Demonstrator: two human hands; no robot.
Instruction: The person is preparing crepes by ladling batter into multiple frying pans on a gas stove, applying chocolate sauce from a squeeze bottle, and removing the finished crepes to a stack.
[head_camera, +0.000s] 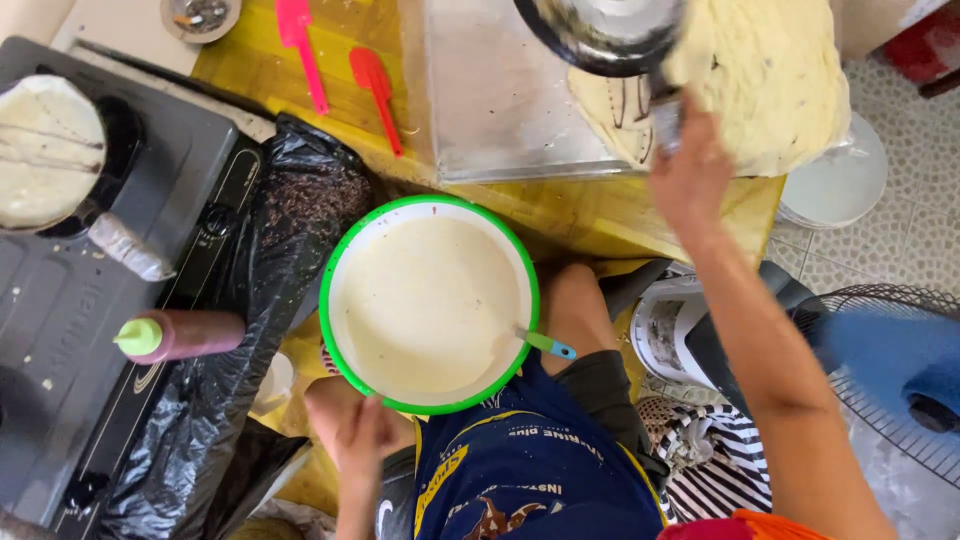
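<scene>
Surface: yellow table (600, 215), upper frame.
Right hand (690, 175): fingers closed on metal pan (600, 30) handle.
Left hand (360, 435): loosely curled, empty, touching green-rimmed batter bowl (430, 305).

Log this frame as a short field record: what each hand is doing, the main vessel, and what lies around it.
left hand: rests at the near rim of the bowl, holding nothing visible
right hand: raised, gripping the handle of a metal pan
bowl: green-rimmed, holds pale batter, a utensil handle sticking out
flatbreads: stacked beside the pan
stove: at left, carrying a batter-coated pan
spatulas: pink and red, on the yellow table
</scene>
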